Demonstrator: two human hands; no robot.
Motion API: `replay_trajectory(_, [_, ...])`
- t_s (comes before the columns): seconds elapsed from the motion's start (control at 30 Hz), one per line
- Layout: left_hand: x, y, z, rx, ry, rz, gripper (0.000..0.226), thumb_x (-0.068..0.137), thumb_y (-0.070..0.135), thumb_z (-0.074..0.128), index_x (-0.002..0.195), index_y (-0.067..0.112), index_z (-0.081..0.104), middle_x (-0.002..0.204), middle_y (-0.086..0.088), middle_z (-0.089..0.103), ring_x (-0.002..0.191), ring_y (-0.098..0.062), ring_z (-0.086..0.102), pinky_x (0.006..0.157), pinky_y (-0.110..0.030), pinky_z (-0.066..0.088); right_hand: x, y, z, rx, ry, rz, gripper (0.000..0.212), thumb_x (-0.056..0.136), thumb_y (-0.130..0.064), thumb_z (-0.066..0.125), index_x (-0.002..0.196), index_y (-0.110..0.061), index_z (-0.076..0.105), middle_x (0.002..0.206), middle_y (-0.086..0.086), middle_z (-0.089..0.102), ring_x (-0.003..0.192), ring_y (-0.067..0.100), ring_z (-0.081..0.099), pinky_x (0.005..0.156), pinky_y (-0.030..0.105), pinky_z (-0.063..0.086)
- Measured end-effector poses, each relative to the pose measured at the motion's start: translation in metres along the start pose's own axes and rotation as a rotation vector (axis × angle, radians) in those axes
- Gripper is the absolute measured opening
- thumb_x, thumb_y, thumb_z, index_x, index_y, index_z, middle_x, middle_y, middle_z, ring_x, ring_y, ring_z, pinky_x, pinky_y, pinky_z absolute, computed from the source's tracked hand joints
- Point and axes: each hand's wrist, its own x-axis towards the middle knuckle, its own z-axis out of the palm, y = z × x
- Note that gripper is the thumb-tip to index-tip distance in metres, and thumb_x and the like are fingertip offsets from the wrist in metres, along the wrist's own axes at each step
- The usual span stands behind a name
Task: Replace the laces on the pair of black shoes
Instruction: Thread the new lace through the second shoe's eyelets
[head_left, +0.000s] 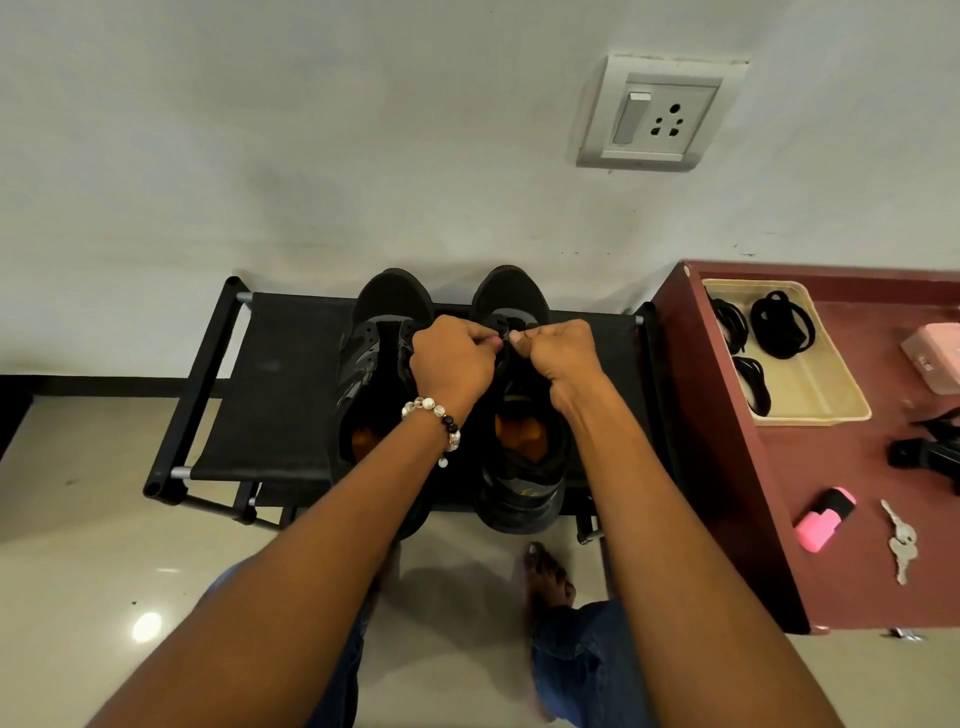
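Two black shoes stand side by side on a black fabric rack (270, 384), toes to the wall. The left shoe (382, 332) has bare eyelets and an orange insole. Over the tongue of the right shoe (519, 467) both my hands meet. My left hand (452, 358), with a bead bracelet on its wrist, pinches a black lace (506, 325) there. My right hand (558, 348) pinches the same lace from the other side. My fingers hide most of the lace.
A maroon table (841, 467) stands to the right with a beige tray (815, 395) of coiled black laces (779, 325). On it lie a pink highlighter (823, 519), keys (901, 543), a pink box (935, 358) and a black object (924, 452). A wall socket (657, 114) sits above. My bare foot (548, 571) is on the floor.
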Motion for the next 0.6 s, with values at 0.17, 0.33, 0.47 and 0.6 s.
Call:
replay_trajectory(0.17, [0.004,-0.004,0.005,0.020,0.042,0.073,0.015,0.083,0.024,0.074,0.098,0.023,0.077,0.097,0.002,0.075,0.098,-0.015,0.066,0.088,-0.029,0.052,-0.006,-0.005,-0.003,-0.003,-0.027,-0.016,0.018,0.082,-0.010,0.074,0.085,0.008,0.072,0.090,0.027,0.070,0.086,0.035,0.069,0.082,0.055,0.056])
replay_trajectory(0.33, [0.006,-0.004,0.009,0.193,0.112,0.223,0.013,0.087,0.028,0.068,0.094,0.022,0.077,0.093,0.000,0.074,0.090,-0.019,0.067,0.073,-0.026,0.048,-0.017,-0.010,-0.013,0.053,-0.120,-0.031,0.024,0.088,0.001,0.064,0.101,0.021,0.062,0.107,0.040,0.060,0.078,0.027,0.059,0.085,0.051,0.054])
replay_trajectory(0.47, [0.008,-0.002,0.011,0.331,0.122,0.253,0.024,0.096,0.030,0.055,0.097,0.012,0.071,0.091,-0.006,0.071,0.088,-0.026,0.065,0.070,-0.033,0.043,-0.023,-0.011,-0.029,0.082,-0.233,-0.038,0.024,0.082,-0.002,0.073,0.106,-0.002,0.071,0.101,0.020,0.070,0.097,0.028,0.065,0.087,0.039,0.056])
replay_trajectory(0.6, [0.021,-0.011,0.013,0.250,0.099,0.111,0.030,0.098,0.028,0.045,0.087,0.007,0.064,0.080,-0.008,0.068,0.074,-0.028,0.065,0.066,-0.037,0.050,-0.035,-0.007,-0.047,-0.409,-0.125,-0.283,0.037,0.068,-0.037,0.087,0.089,-0.028,0.059,0.098,0.000,0.058,0.101,0.022,0.055,0.083,0.036,0.051])
